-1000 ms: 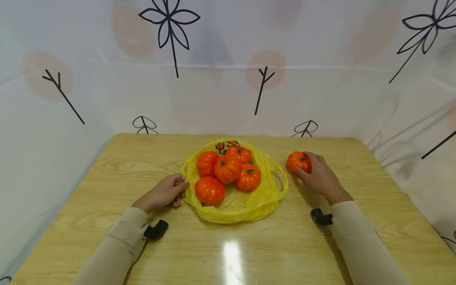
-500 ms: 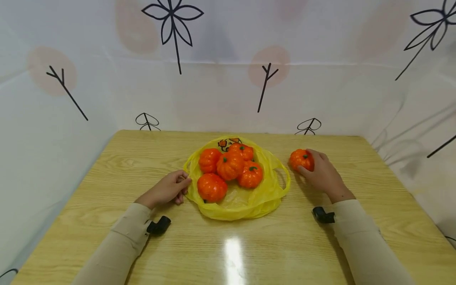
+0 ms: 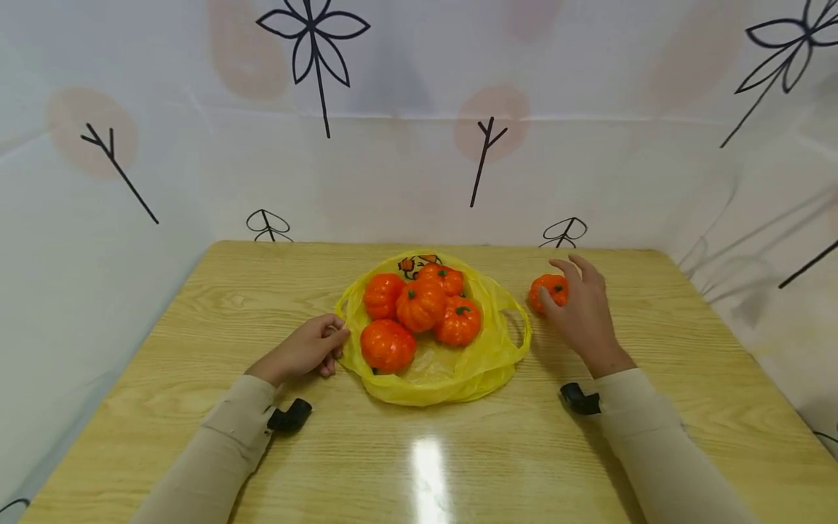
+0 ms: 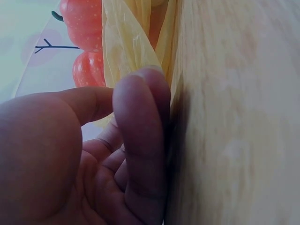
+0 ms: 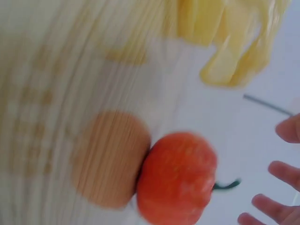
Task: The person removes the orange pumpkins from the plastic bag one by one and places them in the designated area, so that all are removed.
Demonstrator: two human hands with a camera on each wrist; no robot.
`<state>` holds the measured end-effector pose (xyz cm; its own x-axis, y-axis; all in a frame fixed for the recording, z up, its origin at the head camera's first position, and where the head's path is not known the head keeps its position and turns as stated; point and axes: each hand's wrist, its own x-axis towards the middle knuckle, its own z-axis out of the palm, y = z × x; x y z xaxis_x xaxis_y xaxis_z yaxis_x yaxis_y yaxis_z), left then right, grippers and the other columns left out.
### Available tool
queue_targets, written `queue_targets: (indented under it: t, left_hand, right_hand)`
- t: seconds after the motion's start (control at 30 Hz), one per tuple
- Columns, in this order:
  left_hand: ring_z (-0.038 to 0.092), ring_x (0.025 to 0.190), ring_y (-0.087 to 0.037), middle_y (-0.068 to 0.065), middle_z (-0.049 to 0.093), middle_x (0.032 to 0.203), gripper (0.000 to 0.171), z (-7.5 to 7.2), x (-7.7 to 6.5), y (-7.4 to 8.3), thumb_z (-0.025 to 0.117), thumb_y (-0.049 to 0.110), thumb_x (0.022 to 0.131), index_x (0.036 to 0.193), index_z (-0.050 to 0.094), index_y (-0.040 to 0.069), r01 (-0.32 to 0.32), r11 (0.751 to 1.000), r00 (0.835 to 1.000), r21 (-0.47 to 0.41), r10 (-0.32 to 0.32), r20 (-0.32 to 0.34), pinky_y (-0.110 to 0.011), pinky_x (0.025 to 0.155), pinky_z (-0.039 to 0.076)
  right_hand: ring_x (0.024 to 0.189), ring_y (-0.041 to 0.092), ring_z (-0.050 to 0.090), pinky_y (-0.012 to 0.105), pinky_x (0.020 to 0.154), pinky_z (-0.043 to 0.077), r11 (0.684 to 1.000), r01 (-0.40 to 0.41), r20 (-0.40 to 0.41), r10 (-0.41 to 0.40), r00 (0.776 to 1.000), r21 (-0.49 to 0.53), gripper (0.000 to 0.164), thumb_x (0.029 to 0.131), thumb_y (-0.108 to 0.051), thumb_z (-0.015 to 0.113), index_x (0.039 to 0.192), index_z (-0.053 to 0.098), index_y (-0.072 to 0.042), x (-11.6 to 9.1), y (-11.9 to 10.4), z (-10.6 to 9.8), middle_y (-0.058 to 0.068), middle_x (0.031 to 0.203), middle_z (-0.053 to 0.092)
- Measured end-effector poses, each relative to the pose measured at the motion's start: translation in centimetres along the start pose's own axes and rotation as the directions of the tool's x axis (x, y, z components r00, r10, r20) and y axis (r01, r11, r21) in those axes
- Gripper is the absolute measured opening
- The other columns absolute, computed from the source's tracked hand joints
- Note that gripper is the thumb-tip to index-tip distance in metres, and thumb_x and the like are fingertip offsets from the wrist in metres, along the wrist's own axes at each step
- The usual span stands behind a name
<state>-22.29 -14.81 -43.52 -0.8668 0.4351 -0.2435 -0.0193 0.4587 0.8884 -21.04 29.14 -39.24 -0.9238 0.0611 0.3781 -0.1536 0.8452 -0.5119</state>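
A yellow plastic bag lies spread on the table with several small orange pumpkins inside. At its left rim, my left hand pinches the plastic between thumb and fingers; the left wrist view shows the fingertips against the bag. To the right of the bag, a single pumpkin with a green stem sits on the wood. My right hand is over its right side, fingers spread and partly covering it in the head view. In the right wrist view the fingertips are apart from that pumpkin.
The wooden table reaches back to a pale patterned cloth backdrop, which also rises at both sides. A looped bag handle sticks out toward the right-hand pumpkin. Black camera mounts are on both wrists.
My right hand has let go of the single pumpkin, spread its fingers and risen slightly. That pumpkin stays on the table. The left hand keeps its place at the bag's rim.
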Motion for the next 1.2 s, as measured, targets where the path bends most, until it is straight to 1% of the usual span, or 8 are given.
queue_targets:
  t: [0.07, 0.13, 0.3, 0.47, 0.6, 0.73, 0.97, 1.2]
  left_hand:
    - [0.059, 0.053, -0.014, -0.008, 0.058, 0.077, 0.028, 0.0, -0.1, 0.1, 0.047, 0.027, 0.108, 0.113, 0.05, 0.0, -0.011, 1.0, 1.0, 0.004, 0.011, 0.006, -0.029, 0.05, 0.055]
    - [0.059, 0.053, -0.013, -0.008, 0.058, 0.077, 0.028, 0.0, -0.2, 0.2, 0.047, 0.027, 0.108, 0.113, 0.049, 0.0, -0.012, 1.0, 1.0, 0.003, 0.012, 0.004, -0.028, 0.049, 0.055]
    - [0.058, 0.052, -0.013, -0.007, 0.058, 0.076, 0.024, 0.2, -0.2, 0.0, 0.047, 0.025, 0.108, 0.112, 0.05, 0.002, 0.01, 1.0, 1.0, -0.001, -0.01, -0.006, -0.027, 0.049, 0.054]
    - [0.057, 0.052, -0.014, -0.007, 0.058, 0.076, 0.023, 0.3, 0.0, -0.1, 0.047, 0.025, 0.108, 0.112, 0.051, 0.003, 0.014, 1.0, 1.0, -0.009, -0.014, -0.009, -0.027, 0.049, 0.054]
    - [0.058, 0.052, -0.014, -0.007, 0.058, 0.076, 0.022, 0.2, 0.1, -0.1, 0.047, 0.025, 0.108, 0.111, 0.051, 0.003, 0.022, 1.0, 1.0, -0.006, -0.022, -0.009, -0.027, 0.049, 0.054]
    - [0.058, 0.052, -0.014, -0.007, 0.058, 0.077, 0.023, 0.2, 0.2, -0.2, 0.047, 0.025, 0.108, 0.112, 0.052, 0.003, 0.026, 1.0, 1.0, 0.002, -0.026, -0.014, -0.028, 0.049, 0.054]
    - [0.058, 0.052, -0.013, -0.007, 0.058, 0.077, 0.025, 0.1, 0.3, -0.1, 0.047, 0.027, 0.108, 0.111, 0.052, 0.002, -0.002, 1.0, 1.0, 0.007, 0.002, -0.005, -0.028, 0.05, 0.055]
    - [0.059, 0.052, -0.014, -0.007, 0.058, 0.078, 0.025, 0.0, 0.2, -0.1, 0.046, 0.026, 0.108, 0.112, 0.052, 0.003, 0.012, 1.0, 1.0, -0.006, -0.012, 0.003, -0.028, 0.05, 0.054]
  right_hand:
    - [0.142, 0.051, 0.027, 0.069, 0.1, 0.043, 0.999, 0.034, -0.012, -0.034, 0.999, 0.029, 0.046, 0.098, -0.018, 0.061, 0.141, 0.05, -0.002, -0.2, -0.8, 0.3, 0.025, 0.156, 0.03]
    - [0.142, 0.049, 0.028, 0.068, 0.099, 0.045, 0.997, 0.063, -0.005, -0.063, 0.998, 0.053, 0.046, 0.099, -0.019, 0.061, 0.141, 0.05, -0.004, -0.5, -1.6, 0.6, 0.023, 0.156, 0.031]
    - [0.144, 0.044, 0.029, 0.067, 0.106, 0.039, 0.982, 0.136, 0.064, -0.146, 0.987, 0.129, 0.051, 0.1, -0.024, 0.062, 0.146, 0.047, -0.008, -1.4, -3.7, 1.3, 0.018, 0.158, 0.031]
    - [0.144, 0.041, 0.033, 0.064, 0.104, 0.044, 0.957, 0.229, 0.138, -0.255, 0.957, 0.181, 0.06, 0.097, -0.024, 0.068, 0.149, 0.043, -0.009, -1.9, -5.7, 2.0, 0.016, 0.159, 0.03]
    - [0.144, 0.041, 0.034, 0.062, 0.107, 0.044, 0.946, 0.263, 0.195, -0.299, 0.934, 0.19, 0.066, 0.094, -0.025, 0.072, 0.151, 0.041, -0.009, -2.1, -6.9, 2.9, 0.015, 0.16, 0.028]
    - [0.145, 0.041, 0.034, 0.06, 0.111, 0.04, 0.942, 0.251, 0.259, -0.305, 0.916, 0.221, 0.071, 0.092, -0.026, 0.074, 0.151, 0.04, -0.008, -2.1, -7.3, 3.8, 0.015, 0.16, 0.029]
    - [0.148, 0.04, 0.03, 0.063, 0.116, 0.031, 0.944, 0.165, 0.367, -0.266, 0.891, 0.284, 0.076, 0.09, -0.023, 0.077, 0.153, 0.037, -0.011, -2.0, -6.6, 4.5, 0.016, 0.16, 0.032]
    - [0.149, 0.04, 0.028, 0.064, 0.116, 0.029, 0.938, 0.164, 0.421, -0.287, 0.86, 0.304, 0.076, 0.091, -0.023, 0.076, 0.155, 0.035, -0.017, -2.1, -6.0, 5.1, 0.015, 0.162, 0.03]
